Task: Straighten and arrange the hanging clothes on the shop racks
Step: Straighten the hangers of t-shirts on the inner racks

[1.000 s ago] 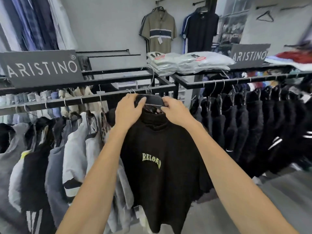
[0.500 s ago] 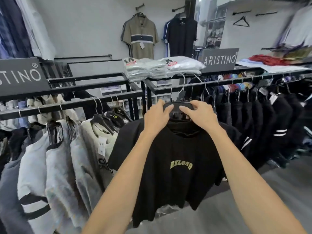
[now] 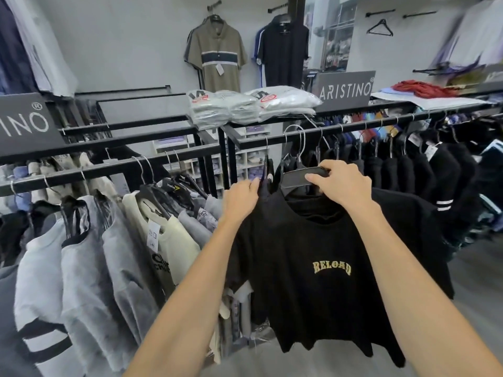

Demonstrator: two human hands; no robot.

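Right hand grasps black hanger; left hand pinches RELOAD T-shirt shoulder beside it; probably light, limp; steer by hanger.

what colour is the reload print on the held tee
Yellowish gold print on black tee, head view.

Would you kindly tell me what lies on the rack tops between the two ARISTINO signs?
Stacks of folded, bagged shirts lie there, shown in the head view.
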